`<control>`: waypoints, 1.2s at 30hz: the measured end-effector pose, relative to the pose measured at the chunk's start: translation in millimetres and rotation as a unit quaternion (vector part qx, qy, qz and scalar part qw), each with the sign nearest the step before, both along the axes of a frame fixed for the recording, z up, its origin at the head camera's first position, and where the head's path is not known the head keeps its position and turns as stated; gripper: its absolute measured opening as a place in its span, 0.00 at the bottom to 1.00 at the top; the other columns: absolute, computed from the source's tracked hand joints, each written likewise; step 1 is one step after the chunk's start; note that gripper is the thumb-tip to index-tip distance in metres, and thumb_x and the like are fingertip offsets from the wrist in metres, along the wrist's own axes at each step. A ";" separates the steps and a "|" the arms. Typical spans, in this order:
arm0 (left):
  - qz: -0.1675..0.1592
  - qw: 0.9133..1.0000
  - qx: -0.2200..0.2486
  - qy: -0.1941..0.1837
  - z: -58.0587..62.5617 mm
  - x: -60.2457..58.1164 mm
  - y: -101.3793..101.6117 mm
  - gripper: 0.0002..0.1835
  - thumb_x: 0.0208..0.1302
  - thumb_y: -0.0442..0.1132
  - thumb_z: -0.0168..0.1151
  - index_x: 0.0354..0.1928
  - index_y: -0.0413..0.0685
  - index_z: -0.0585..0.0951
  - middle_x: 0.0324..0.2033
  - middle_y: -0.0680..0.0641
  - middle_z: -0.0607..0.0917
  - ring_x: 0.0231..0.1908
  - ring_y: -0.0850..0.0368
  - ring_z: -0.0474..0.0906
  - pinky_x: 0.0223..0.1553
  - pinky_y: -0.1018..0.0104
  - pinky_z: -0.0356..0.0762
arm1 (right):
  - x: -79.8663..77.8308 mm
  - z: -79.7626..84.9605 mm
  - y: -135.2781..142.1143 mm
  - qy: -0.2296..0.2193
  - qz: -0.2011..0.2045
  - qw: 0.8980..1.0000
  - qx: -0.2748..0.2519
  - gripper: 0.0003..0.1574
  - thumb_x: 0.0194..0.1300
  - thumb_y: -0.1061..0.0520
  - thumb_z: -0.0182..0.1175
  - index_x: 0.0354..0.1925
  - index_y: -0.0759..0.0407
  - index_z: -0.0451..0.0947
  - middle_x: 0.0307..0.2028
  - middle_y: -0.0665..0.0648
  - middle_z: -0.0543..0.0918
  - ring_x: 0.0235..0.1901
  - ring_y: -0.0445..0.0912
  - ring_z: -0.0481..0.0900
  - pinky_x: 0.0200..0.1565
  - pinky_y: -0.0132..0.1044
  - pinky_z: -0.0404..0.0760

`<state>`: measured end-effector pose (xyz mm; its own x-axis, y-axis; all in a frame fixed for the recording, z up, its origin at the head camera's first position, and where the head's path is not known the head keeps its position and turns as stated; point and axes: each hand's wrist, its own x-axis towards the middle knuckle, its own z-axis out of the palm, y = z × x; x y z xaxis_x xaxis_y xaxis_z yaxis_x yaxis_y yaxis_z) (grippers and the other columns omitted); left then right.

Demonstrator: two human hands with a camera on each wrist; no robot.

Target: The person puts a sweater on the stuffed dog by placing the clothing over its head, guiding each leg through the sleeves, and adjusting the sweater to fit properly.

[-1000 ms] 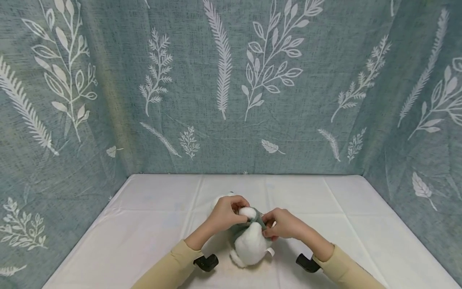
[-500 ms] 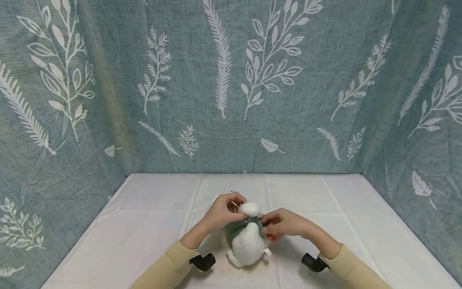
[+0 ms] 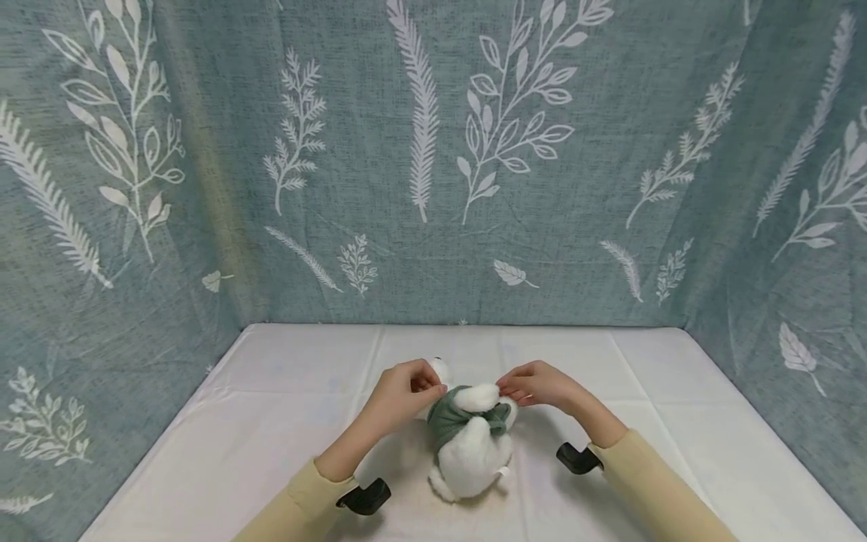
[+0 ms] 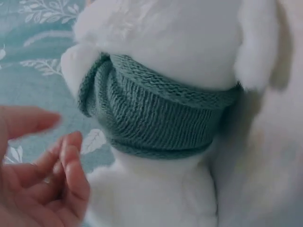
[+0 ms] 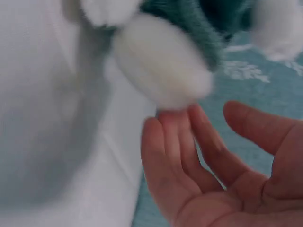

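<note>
A white plush toy (image 3: 470, 463) with a green knitted sweater (image 3: 443, 421) around its body lies on the table between my hands. Left of the sweater is my left hand (image 3: 401, 393); the left wrist view shows its thumb and loosely bent fingers (image 4: 75, 170) apart, with nothing between them. At the toy's far right side is my right hand (image 3: 538, 388). Its extended fingertips reach the end of a white plush limb (image 5: 161, 61) in the right wrist view, while the thumb stands away. Another white limb (image 3: 476, 397) crosses over the sweater.
A white cloth covers the table (image 3: 305, 429). Teal curtains (image 3: 352, 150) with white leaf prints stand behind it and on both sides. Black wrist devices (image 3: 366, 497) hang below both forearms. A small white tag (image 3: 503, 472) sticks out at the toy's lower right.
My left hand has come off the toy's upper limb and moved left. The right hand has left the sweater's right side and moved away to the far right limb. More of the sweater shows.
</note>
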<state>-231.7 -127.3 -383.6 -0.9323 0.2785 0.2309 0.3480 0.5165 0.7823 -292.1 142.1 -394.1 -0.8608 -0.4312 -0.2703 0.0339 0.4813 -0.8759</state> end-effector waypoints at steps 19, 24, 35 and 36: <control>0.001 0.990 -0.029 -0.137 -0.4 3.5 11.0 0.21 0.66 0.53 0.58 0.27 0.42 0.82 0.23 0.48 0.85 0.27 0.49 0.84 0.29 0.61 0.80 | -6.2 -23.2 -12.7 -0.139 0.068 0.986 -0.061 0.19 0.70 0.60 0.45 0.45 0.71 0.78 0.33 0.54 0.81 0.33 0.39 0.79 0.37 0.30 0.80; 0.014 0.989 -0.037 -0.140 -0.1 -4.1 8.9 0.25 0.66 0.59 0.54 0.32 0.43 0.84 0.25 0.48 0.85 0.28 0.53 0.84 0.31 0.64 0.80 | -2.0 -15.7 -7.5 -0.141 0.048 0.987 -0.066 0.24 0.69 0.54 0.51 0.52 0.72 0.76 0.36 0.53 0.82 0.34 0.39 0.80 0.36 0.31 0.79; 0.043 0.988 -0.056 -0.139 10.8 -16.7 13.9 0.30 0.59 0.69 0.54 0.29 0.49 0.85 0.25 0.51 0.84 0.28 0.54 0.82 0.33 0.62 0.76 | 22.0 1.4 -23.8 -0.046 -0.104 0.991 -0.073 0.28 0.64 0.55 0.59 0.57 0.73 0.73 0.45 0.60 0.82 0.35 0.40 0.81 0.40 0.34 0.81; 0.042 0.988 -0.059 -0.133 11.9 -17.0 14.9 0.29 0.59 0.68 0.55 0.26 0.49 0.84 0.23 0.51 0.83 0.27 0.55 0.81 0.31 0.63 0.75 | 23.7 2.9 -25.3 -0.033 -0.117 0.990 -0.067 0.28 0.64 0.55 0.60 0.56 0.73 0.73 0.48 0.62 0.81 0.37 0.42 0.82 0.41 0.36 0.81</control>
<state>-248.7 -112.4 -371.6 -0.9766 0.2082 -0.0545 0.0908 0.6284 0.7726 -268.4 116.8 -391.2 -0.9239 -0.2578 -0.2828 0.1895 0.3340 -0.9233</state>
